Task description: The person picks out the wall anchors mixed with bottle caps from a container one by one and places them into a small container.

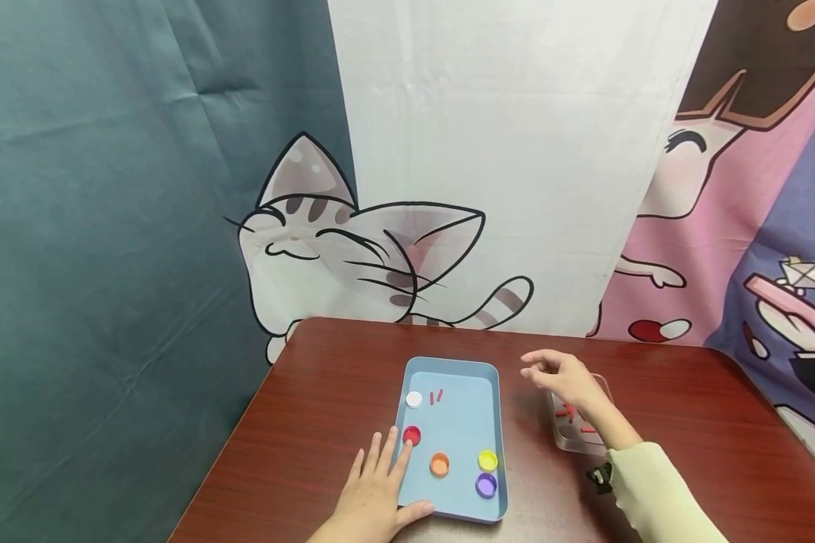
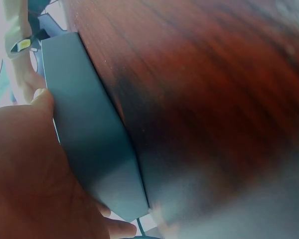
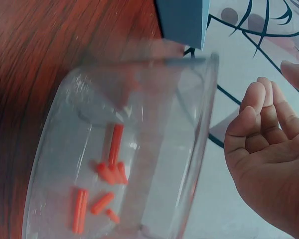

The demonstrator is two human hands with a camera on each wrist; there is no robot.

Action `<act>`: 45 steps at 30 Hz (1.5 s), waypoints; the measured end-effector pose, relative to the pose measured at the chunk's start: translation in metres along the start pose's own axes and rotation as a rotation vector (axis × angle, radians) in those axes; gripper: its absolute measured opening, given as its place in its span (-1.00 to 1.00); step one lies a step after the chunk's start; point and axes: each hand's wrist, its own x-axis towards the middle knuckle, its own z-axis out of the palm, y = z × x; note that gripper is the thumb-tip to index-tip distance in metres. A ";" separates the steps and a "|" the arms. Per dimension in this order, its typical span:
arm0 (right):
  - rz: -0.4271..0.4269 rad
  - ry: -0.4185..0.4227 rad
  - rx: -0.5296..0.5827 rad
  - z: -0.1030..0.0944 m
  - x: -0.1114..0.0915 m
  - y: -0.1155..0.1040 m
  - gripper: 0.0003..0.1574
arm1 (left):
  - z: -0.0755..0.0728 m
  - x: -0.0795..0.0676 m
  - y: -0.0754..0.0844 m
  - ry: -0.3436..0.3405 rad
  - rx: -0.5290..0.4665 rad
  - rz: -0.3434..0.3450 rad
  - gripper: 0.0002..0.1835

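My left hand [image 1: 372, 498] lies with spread fingers at the left edge of a blue tray [image 1: 462, 422], its thumb along the near rim. Inside the tray are two small red sticks [image 1: 440, 394] beside a white round lid [image 1: 414, 400]. A red lid [image 1: 412, 435] lies by my left index fingertip, an orange lid [image 1: 439, 464] further in. My right hand [image 1: 562, 377] hovers above the far part of a clear plastic box [image 3: 164, 199], fingers loosely bent, thumb apart, nothing seen between them. Several red sticks [image 3: 79, 211] lie in that box.
A yellow lid [image 1: 487, 461] and a purple lid [image 1: 486, 485] are near the tray's right wall. The tray and box stand on a dark red wooden table [image 1: 312, 430]. Behind its far edge hangs a cloth [image 1: 536, 188] printed with a cartoon cat.
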 end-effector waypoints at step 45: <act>-0.011 -0.099 -0.064 0.099 0.033 -0.031 -0.58 | -0.001 0.000 0.002 0.006 0.029 0.003 0.06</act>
